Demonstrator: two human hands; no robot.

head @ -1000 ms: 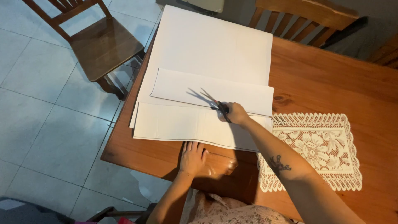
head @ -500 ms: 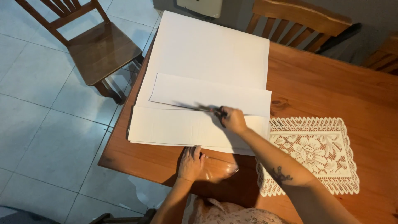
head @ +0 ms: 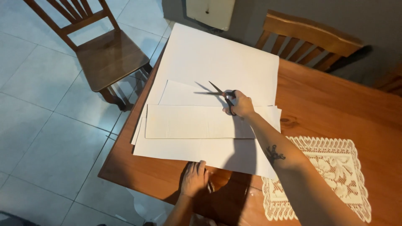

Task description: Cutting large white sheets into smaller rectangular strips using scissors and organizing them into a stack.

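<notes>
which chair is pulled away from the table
The wooden chair at the upper left stands free on the tiled floor; the other chair is tucked against the table's far edge.

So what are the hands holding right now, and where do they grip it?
The right hand holds the scissors by the handles, blades open over the white paper. The left hand holds nothing; it rests flat on the table.

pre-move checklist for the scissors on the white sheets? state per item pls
1. Right hand has the scissors in its grip: ok.
2. Blades open: ok.
3. Blades engaged on a sheet edge: cannot tell.
4. Left hand clear of the blades: ok, flat on the table by the near edge of the white sheets.
5. Sheets lying flat: ok.
6. Lace mat clear of the scissors: ok.
</notes>
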